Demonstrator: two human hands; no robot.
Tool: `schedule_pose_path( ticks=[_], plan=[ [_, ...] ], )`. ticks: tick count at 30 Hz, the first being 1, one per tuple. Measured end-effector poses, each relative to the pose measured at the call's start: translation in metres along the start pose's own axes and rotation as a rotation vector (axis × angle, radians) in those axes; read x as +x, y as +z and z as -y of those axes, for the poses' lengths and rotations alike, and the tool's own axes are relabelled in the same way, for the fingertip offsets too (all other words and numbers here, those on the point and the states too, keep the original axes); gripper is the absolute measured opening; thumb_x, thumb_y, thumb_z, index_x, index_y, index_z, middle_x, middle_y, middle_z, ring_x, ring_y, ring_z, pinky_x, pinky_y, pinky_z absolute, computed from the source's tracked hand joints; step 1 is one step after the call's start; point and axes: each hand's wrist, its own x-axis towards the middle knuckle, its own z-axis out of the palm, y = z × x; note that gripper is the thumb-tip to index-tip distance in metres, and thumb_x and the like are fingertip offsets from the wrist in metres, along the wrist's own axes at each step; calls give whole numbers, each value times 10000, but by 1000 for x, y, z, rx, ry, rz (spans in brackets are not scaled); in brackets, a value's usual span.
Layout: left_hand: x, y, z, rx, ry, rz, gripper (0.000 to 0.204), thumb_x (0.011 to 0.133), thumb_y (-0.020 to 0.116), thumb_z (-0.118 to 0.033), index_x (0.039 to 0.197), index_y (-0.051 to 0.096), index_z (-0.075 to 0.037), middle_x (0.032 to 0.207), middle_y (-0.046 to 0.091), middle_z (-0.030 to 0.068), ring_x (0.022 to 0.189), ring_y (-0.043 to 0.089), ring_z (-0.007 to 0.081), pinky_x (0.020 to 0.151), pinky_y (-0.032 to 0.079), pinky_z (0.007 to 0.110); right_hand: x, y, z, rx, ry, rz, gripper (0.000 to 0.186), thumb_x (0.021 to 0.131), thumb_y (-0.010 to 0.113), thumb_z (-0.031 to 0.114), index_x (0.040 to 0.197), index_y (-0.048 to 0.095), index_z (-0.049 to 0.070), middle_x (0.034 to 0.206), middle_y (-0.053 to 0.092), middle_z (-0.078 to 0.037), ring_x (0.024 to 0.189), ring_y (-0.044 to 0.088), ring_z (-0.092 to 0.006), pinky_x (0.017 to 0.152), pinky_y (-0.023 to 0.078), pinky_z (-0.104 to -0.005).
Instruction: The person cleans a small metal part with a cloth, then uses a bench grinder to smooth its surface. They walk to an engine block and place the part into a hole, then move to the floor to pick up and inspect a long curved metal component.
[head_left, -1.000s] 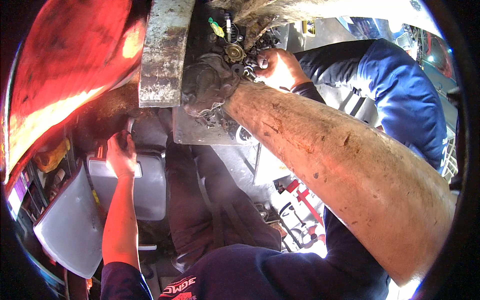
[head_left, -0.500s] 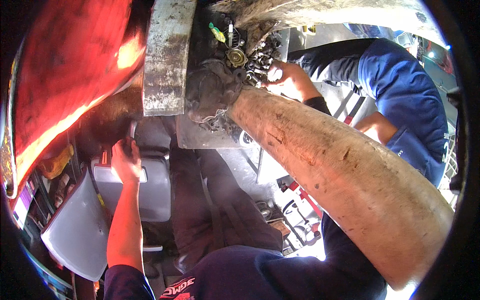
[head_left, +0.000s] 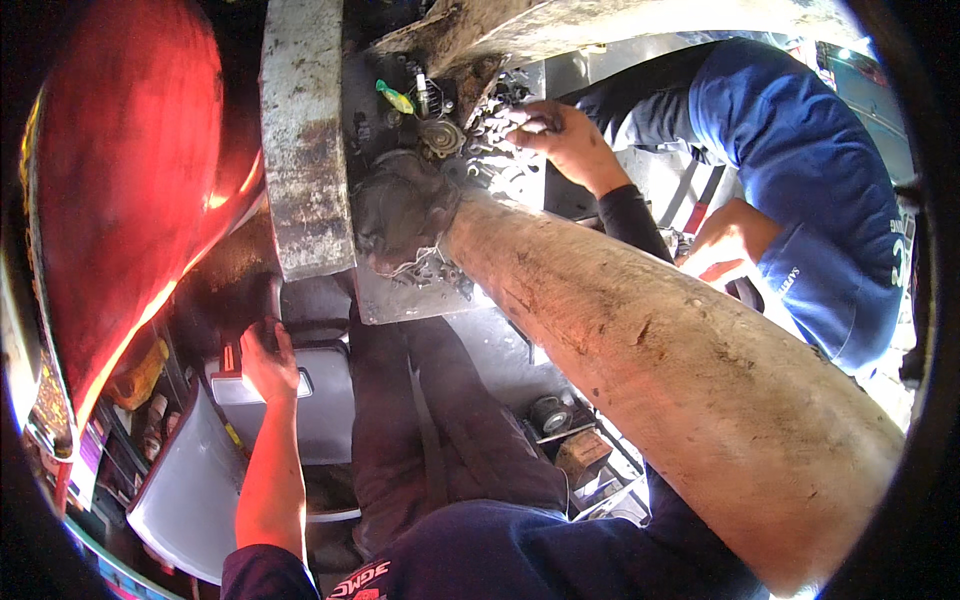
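Observation:
At the left, my left hand point(head_left: 268, 362) is closed in a fist beside a grey plastic case point(head_left: 325, 400). A metal piece shows just above its fingers, and I cannot make out what the fist holds. My right forearm crosses from the lower right. Its dark, blackened or gloved right hand point(head_left: 402, 205) rests at a grey metal plate point(head_left: 400, 300), fingers hidden. Beyond it lie bolts point(head_left: 490, 130), a round metal part point(head_left: 440, 138), a spring-like part point(head_left: 423, 98) and a green-yellow wrapper point(head_left: 395, 97). A co-worker's hand point(head_left: 570, 145) is over the bolts, fingertips drawn together.
A worn, pale metal beam point(head_left: 305, 140) stands left of the plate. A red curved panel point(head_left: 130, 150) fills the upper left. The co-worker's blue sleeve point(head_left: 800, 170) is at the right. A small brown box point(head_left: 585, 455) and other items lie low down past my legs.
The view has shifted, so the beam and plate appear farther left and lower. The co-worker's near hand has lifted a little off the bolts. My left hand stays closed.

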Motion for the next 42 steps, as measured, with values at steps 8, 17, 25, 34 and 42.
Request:
schedule_pose_path(
  ticks=[8, 17, 25, 34, 42],
  plan=[
    [7, -4, 4, -44, -30, 17, 377, 1001, 745, -345, 1210, 682, -37, 1148, 722, 192, 1090, 690, 416, 971, 534, 487, 3, 24, -69, -559, -187, 136, 421, 884, 820, 369, 1235, 710, 162, 1102, 761, -145, 987, 735, -340, 850, 596, -449],
    [14, -8, 6, 13, -60, 24, 356, 1007, 728, -339, 1200, 679, -44, 1173, 715, 181, 1076, 707, 402, 917, 566, 499, -22, 4, -54, -424, -119, 32, 275, 1030, 660, 308, 1159, 731, 75, 1091, 759, -180, 991, 740, -348, 857, 585, -440],
    [15, -6, 11, 26, -43, 18, 375, 1013, 720, -342, 1222, 671, -35, 1173, 715, 194, 1077, 712, 406, 912, 566, 503, -27, 3, -31, -72, -11, 87, 344, 1019, 714, 371, 1149, 756, 55, 1042, 787, -110, 925, 728, -226, 848, 558, -369],
    [18, -7, 12, -4, -95, 51, 391, 1004, 736, -328, 1222, 655, -14, 1169, 715, 205, 1086, 712, 404, 931, 568, 495, 0, 24, -25, -12, 24, 7, 330, 956, 773, 208, 1258, 751, 77, 1071, 787, -77, 904, 724, -150, 865, 591, -324],
    [17, -3, 16, 12, -57, -28, 372, 994, 749, -350, 1161, 684, -25, 1087, 735, 198, 1002, 714, 400, 890, 559, 489, 8, 29, -43, -95, 63, 197, 311, 882, 742, 205, 1175, 801, 117, 1019, 803, -123, 816, 752, -218, 793, 588, -341]
  ],
)
